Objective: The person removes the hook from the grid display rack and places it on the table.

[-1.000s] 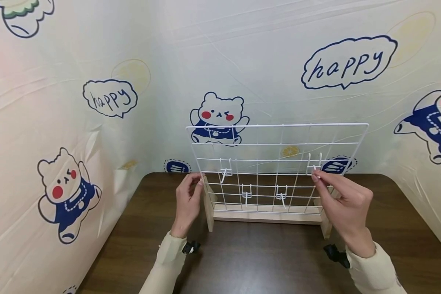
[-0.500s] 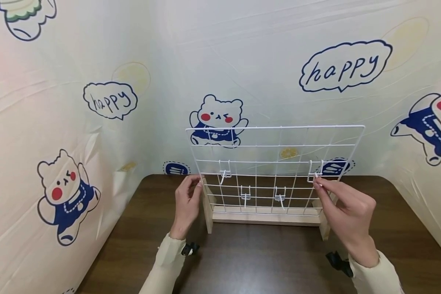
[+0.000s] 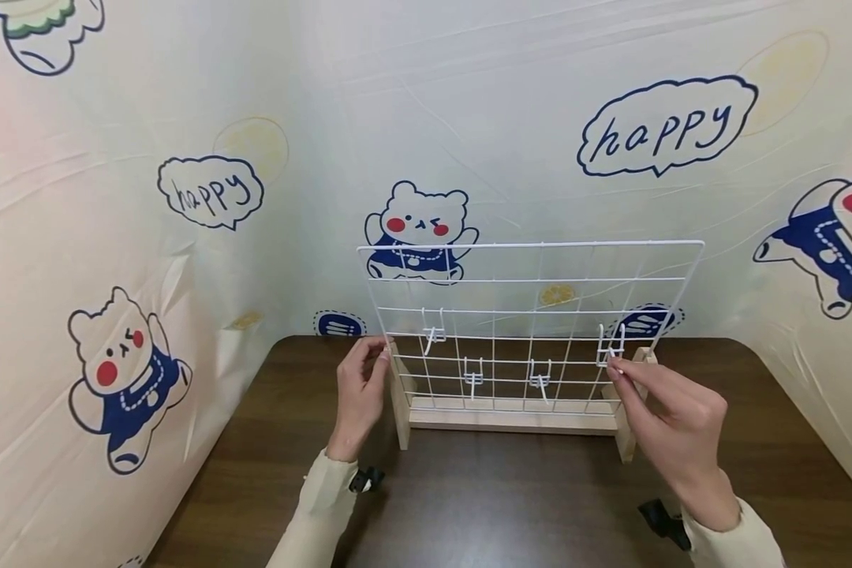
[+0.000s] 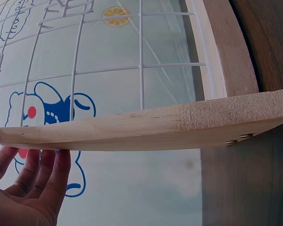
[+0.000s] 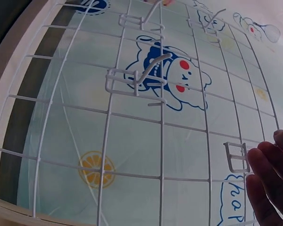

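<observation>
A white wire grid panel [image 3: 493, 312] stands upright in a light wooden base [image 3: 511, 422]. My left hand [image 3: 360, 386] holds the upper end of the left wooden side post [image 4: 146, 127], fingers on its outer face. Between thumb and index finger, my right hand [image 3: 674, 418] pinches a white wire hook [image 3: 600, 347] at the right part of the grid. In the right wrist view, the hook's frame [image 5: 237, 157] lies near a grid wire beside the fingertips. Whether it is latched onto the wire cannot be told. Three similar hooks hang on the grid, one being the upper-left hook [image 3: 435, 334].
A dark brown wooden table [image 3: 490, 505] bears the rack. Behind and beside it hangs a pale curtain [image 3: 312, 95] printed with bears and words. The right wooden post [image 3: 626, 442] is partly hidden by my right hand. A black strap [image 3: 366, 479] sits at the left cuff.
My right hand has moved down with the hook, which now sits lower against the grid. The left hand stays on the wooden post.
</observation>
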`<move>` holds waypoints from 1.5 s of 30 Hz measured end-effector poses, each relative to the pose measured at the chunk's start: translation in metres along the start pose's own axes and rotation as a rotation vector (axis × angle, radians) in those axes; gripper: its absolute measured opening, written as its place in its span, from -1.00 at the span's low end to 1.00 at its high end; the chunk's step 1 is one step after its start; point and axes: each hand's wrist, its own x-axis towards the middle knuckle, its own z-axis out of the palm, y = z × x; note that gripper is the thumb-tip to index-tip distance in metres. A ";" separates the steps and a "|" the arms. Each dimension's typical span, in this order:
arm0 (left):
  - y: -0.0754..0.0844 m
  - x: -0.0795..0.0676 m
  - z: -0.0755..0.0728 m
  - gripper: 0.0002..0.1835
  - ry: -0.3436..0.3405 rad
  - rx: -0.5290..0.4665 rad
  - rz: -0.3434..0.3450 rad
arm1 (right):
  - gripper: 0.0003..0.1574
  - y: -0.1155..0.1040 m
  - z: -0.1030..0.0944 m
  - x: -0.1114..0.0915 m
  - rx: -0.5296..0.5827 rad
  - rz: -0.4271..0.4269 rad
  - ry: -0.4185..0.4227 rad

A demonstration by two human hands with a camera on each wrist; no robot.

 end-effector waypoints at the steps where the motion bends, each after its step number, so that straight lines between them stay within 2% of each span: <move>1: 0.000 0.000 0.000 -0.80 0.002 0.000 0.002 | -0.69 0.000 0.000 -0.001 0.003 -0.003 0.002; 11: 0.001 0.003 -0.001 -0.80 0.016 0.002 0.015 | -0.61 0.002 0.000 -0.010 0.025 -0.024 -0.004; 19: 0.002 0.002 -0.002 -0.81 0.012 0.005 -0.001 | -0.52 0.003 -0.005 -0.021 -0.003 0.005 -0.075; 35: 0.002 -0.001 0.000 -0.79 0.000 0.023 -0.022 | -0.46 0.007 -0.008 -0.040 -0.041 -0.039 -0.072; 45: 0.003 -0.001 0.000 -0.80 0.008 0.016 -0.015 | -0.44 0.010 -0.013 -0.054 -0.066 0.003 -0.150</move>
